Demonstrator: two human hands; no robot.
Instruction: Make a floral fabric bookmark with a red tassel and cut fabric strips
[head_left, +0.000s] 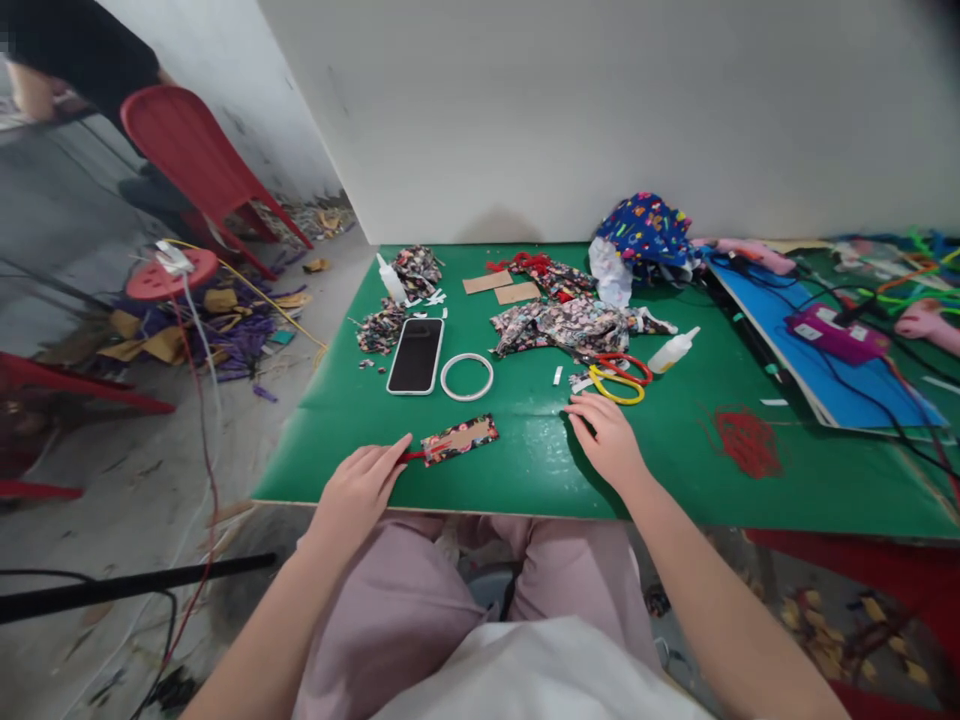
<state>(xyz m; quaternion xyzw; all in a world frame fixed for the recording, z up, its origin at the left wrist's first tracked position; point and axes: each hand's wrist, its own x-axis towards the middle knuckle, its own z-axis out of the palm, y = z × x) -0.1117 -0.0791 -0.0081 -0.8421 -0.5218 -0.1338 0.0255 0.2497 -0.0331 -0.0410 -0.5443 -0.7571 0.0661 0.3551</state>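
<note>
My left hand (pixel 365 482) rests at the table's front edge, its fingers closed over a red cord (pixel 412 456). The cord runs onto a small cardboard piece edged with dark floral fabric (pixel 460 440), which lies flat on the green table. To the right, my right hand (pixel 604 438) rests on the tabletop with its fingers loosely curved and the thumb apart, holding nothing. Just beyond its fingertips lie yellow-and-red-handled scissors (pixel 616 384). A roll of white tape (pixel 467 377) and a phone (pixel 415 356) lie beyond the cardboard piece.
Floral fabric scraps (pixel 562 325), two cardboard pieces (pixel 517 292) and glue bottles (pixel 671 351) occupy the back. Red threads (pixel 748 442) lie at right, near a blue folder (pixel 810 345) and a purple device (pixel 840 333) with cables. A person sits by a red chair (pixel 191 150).
</note>
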